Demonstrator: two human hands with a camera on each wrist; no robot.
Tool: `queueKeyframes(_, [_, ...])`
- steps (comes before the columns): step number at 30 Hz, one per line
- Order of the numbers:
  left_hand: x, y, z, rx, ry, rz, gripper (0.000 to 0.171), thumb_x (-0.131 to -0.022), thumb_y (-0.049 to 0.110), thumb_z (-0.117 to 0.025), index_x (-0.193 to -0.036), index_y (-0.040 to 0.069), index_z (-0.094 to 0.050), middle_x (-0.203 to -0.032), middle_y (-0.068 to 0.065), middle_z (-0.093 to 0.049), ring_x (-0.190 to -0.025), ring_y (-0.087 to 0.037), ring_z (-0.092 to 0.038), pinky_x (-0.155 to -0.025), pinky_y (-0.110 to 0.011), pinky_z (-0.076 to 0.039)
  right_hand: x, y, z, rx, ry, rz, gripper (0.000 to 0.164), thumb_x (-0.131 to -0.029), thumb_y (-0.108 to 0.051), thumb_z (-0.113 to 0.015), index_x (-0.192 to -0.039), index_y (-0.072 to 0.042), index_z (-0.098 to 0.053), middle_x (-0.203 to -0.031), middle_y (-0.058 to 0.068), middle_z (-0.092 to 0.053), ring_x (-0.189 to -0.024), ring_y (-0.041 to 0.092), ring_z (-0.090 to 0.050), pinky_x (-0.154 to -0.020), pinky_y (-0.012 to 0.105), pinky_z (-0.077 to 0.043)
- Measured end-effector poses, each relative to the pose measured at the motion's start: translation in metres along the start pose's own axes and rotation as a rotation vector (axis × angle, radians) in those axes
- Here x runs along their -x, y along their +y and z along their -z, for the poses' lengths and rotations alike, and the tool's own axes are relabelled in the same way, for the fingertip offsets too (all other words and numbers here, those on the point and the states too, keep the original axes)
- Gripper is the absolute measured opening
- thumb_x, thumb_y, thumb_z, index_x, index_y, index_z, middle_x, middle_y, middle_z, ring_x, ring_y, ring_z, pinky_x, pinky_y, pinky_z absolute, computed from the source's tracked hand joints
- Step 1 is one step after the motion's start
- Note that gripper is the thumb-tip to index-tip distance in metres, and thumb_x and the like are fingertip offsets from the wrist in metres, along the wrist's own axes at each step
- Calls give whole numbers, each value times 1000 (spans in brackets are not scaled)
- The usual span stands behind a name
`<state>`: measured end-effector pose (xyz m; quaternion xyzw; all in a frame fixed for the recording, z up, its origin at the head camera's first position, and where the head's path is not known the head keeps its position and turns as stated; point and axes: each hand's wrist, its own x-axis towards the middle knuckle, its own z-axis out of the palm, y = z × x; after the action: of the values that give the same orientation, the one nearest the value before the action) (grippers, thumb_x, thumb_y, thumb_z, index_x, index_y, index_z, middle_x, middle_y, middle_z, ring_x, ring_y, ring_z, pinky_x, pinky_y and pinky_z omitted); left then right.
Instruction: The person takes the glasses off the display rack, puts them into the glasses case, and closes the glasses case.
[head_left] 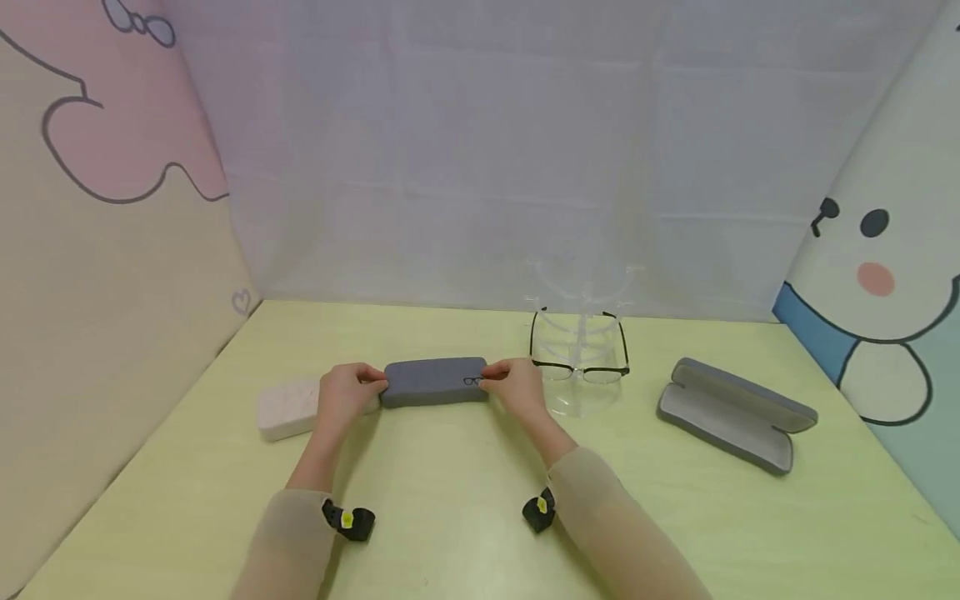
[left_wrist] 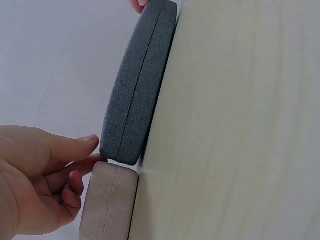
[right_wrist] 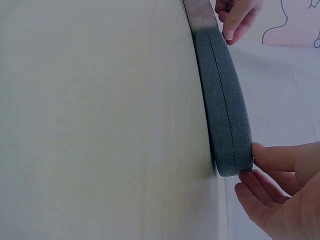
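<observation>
A closed blue-grey glasses case [head_left: 435, 381] with a small printed glasses mark lies lengthwise between the two hands. At its left end my left hand [head_left: 347, 392] pinches the corner, the thumb on the near side of the top and the fingertips partly hidden behind the end. My right hand [head_left: 519, 386] holds the opposite end, and in the right wrist view its thumb and fingertips [right_wrist: 256, 150] meet the case's corner. Beside the left hand, a closed pale beige case [head_left: 287, 408] sits nearly end to end with the blue-grey one, partly covered by that hand.
Right of the hands, black-rimmed glasses [head_left: 602, 375] rest on a clear plastic display stand [head_left: 581, 333]. Farther right an open grey glasses case [head_left: 731, 417] lies on the pale yellow table [head_left: 450, 508]. A white cloth wall [head_left: 450, 167] stands behind the table, with printed side panels.
</observation>
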<state>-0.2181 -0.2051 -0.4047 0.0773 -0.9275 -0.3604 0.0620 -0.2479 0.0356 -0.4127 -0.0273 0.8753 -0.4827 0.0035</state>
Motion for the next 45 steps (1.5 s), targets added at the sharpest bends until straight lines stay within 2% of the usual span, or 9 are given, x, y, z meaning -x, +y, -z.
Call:
queueKeyframes(7, [2, 7, -5, 12, 10, -13, 12, -81, 12, -68, -87, 3, -71, -91, -14, -68, -82, -28, -63, -70, -39, -50, 1, 0, 0, -2, 13, -21, 15, -75, -11, -74, -90, -8, -72, -89, 6, -70, -82, 20, -64, -73, 31, -51])
queueKeyframes(15, [5, 5, -4, 36, -29, 43, 16, -81, 14, -67, -93, 4, -71, -98, -16, -68, -91, -32, -61, -75, -41, -48, 7, 1, 0, -36, 3, -35, 17, -77, -11, -72, -93, -7, -72, -95, 7, -69, -88, 21, -64, -77, 32, -51])
queueKeyframes(20, [4, 5, -6, 54, 15, 44, 17, -82, 13, -64, -94, 4, -71, -100, -15, -67, -94, -33, -60, -78, -43, -46, 12, 2, 3, -66, 2, -24, 17, -78, -12, -70, -95, -7, -71, -97, 8, -69, -90, 21, -64, -75, 31, -52])
queueKeyframes(25, [3, 9, -9, 112, 52, 74, 23, -85, 17, -60, -104, 4, -67, -102, -14, -67, -94, -31, -60, -78, -41, -46, 14, 2, 9, -58, -9, -23, 18, -79, -16, -70, -96, -8, -71, -95, 6, -69, -89, 20, -64, -74, 31, -52])
queueKeyframes(30, [4, 17, -14, 164, 82, 88, 26, -86, 19, -58, -107, 4, -65, -99, -13, -66, -88, -27, -60, -71, -34, -47, 17, 7, 16, -10, -37, -13, 18, -81, -18, -68, -96, -9, -70, -95, 4, -69, -88, 19, -63, -76, 32, -51])
queueKeyframes(33, [6, 23, -18, 182, 74, 84, 25, -86, 20, -58, -105, 5, -65, -98, -12, -66, -87, -25, -59, -68, -31, -45, 21, 7, 19, -4, -51, 2, 18, -81, -17, -68, -97, -9, -70, -94, 4, -69, -88, 19, -64, -75, 31, -51])
queueKeyframes(40, [6, 39, -34, 237, 71, 74, 22, -86, 19, -60, -102, 6, -67, -94, -11, -66, -86, -23, -59, -70, -31, -46, 34, 7, 32, 18, -49, 23, 17, -82, -17, -67, -96, -9, -70, -92, 1, -69, -85, 16, -63, -70, 28, -50])
queueKeyframes(45, [6, 52, -44, 257, 70, 60, 21, -86, 20, -60, -101, 8, -68, -93, -8, -66, -84, -22, -59, -70, -31, -46, 44, 10, 44, -21, -40, 27, 17, -82, -15, -66, -96, -6, -70, -93, 3, -69, -86, 17, -64, -72, 30, -51])
